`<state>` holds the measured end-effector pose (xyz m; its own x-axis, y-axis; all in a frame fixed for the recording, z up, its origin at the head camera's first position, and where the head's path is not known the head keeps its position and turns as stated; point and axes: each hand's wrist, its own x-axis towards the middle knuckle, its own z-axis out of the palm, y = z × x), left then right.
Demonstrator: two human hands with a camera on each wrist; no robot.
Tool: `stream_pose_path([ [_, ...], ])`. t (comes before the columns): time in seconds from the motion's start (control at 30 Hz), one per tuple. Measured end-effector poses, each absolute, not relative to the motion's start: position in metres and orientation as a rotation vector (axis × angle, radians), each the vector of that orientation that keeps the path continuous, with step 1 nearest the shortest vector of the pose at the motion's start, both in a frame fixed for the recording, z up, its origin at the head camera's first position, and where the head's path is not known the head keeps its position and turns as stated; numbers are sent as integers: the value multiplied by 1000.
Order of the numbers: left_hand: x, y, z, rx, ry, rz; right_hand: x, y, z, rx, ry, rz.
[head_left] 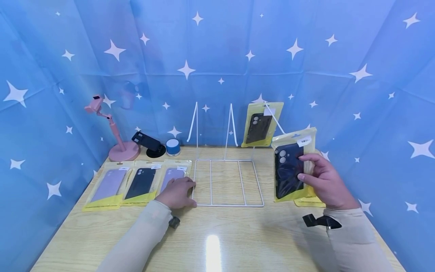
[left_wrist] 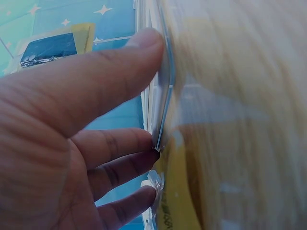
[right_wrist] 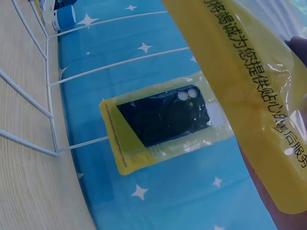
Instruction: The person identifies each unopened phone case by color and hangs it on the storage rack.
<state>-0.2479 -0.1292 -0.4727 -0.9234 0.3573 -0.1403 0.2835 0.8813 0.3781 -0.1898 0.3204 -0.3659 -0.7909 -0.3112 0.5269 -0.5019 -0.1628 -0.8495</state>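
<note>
My right hand (head_left: 331,183) pinches a packaged black phone case (head_left: 287,172) by its right edge, thumb in front. It is upright near the front end of the right hook on a white wire rack (head_left: 236,205). Another packaged black phone case (head_left: 259,126) hangs from that hook, and also shows in the right wrist view. With fingers spread, my left hand (head_left: 177,192) touches the left side of the rack's base. In the left wrist view its fingertips (left_wrist: 148,139) are right at the base wire. Partly behind that hand lies a packaged purple phone case (head_left: 172,174).
Left of the rack lie another packaged purple case (head_left: 108,184) and a packaged dark case (head_left: 140,183). Behind them stand a pink phone stand (head_left: 124,151), a black phone holder (head_left: 147,141) and a small blue speaker (head_left: 173,148). Yellow packaging (head_left: 310,202) lies beneath my right hand.
</note>
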Motion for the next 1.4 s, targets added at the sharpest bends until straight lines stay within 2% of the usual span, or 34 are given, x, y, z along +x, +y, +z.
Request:
stream_pose_path([
  [0.33, -248, -129, -472, 484, 2845, 526, -191, 312, -362, 797, -2079, 1970],
  [0.73, -248, -129, -471, 482, 2843, 522, -200, 305, -364, 842, -2040, 2013],
  [1.07, -249, -129, -473, 485, 2848, 513, -209, 300, -367, 682, -2137, 1922],
  [1.4, -249, -129, -474, 471, 2840, 515, -220, 295, -372, 632, -2148, 1920],
])
